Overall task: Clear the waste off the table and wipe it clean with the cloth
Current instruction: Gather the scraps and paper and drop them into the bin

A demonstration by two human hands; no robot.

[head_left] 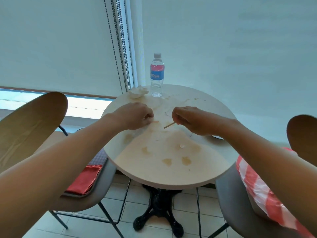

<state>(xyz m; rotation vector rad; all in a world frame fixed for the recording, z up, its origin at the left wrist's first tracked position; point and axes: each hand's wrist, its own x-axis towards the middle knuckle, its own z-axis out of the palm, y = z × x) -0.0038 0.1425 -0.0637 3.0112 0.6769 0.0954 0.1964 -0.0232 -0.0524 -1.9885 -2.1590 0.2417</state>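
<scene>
A person leans over a round, pale worktop (pixel 171 176), each hand at a thin wooden stick near its middle. The left hand (pixel 135 115) pinches one end of a short stick (pixel 155 121); the right hand (pixel 190 120) has its grip closed on a longer stick (pixel 169 125) that slants toward the near left. Clearing looks barely begun: a crumpled tissue (pixel 138 92) lies at the far left edge, just beside an upright capped water bottle (pixel 157 74), and a small white scrap (pixel 182 146) sits nearer. No wiping shows yet, as brownish spill stains (pixel 167 161) dot the near half and crumbs fleck the far side. A folded red cloth (pixel 84 179), seemingly the one for wiping, lies untouched on the grey chair (pixel 103 191) at left. A red-and-white checked plastic bag (pixel 260 186) rests on the right chair. Drawn roller blinds (pixel 51 45) with bead chains back the scene above a tiled floor (pixel 120 213).
</scene>
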